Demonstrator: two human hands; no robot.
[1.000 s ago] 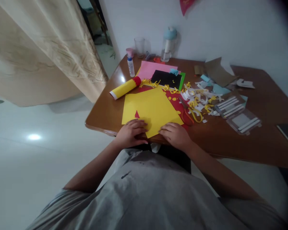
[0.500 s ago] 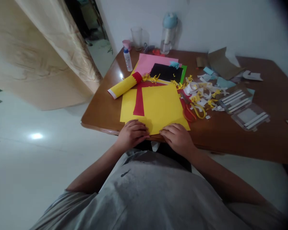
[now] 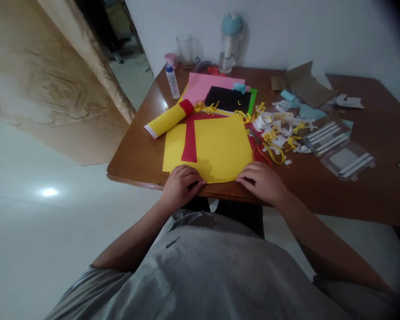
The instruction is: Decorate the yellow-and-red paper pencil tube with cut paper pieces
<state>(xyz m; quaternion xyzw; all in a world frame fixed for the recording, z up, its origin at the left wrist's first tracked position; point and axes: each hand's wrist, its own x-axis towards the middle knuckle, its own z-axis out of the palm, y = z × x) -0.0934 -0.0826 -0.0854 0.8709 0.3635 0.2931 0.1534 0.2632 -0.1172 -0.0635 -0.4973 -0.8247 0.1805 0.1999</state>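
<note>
My left hand (image 3: 182,186) and my right hand (image 3: 262,182) both grip the near edge of a yellow paper sheet (image 3: 213,153), close to the table's edge. A narrow red paper strip (image 3: 189,140) shows on the sheet's left part, and red paper (image 3: 253,144) pokes out at its right side. Beyond the sheet lies a yellow paper roll (image 3: 166,120) with a red zigzag end. Orange-and-yellow scissors (image 3: 266,151) lie among scraps to the right, partly hidden.
On the brown wooden table (image 3: 370,186) are pink paper (image 3: 210,86), black paper (image 3: 226,98), a glue bottle (image 3: 172,82), a glass (image 3: 185,50), a water bottle (image 3: 230,44), paper scraps (image 3: 280,138), and clear plastic packs (image 3: 326,138). A curtain (image 3: 53,66) hangs at left.
The red strip shows much longer than a second ago. My right hand has moved right along the sheet's near edge. The view has tilted slightly.
</note>
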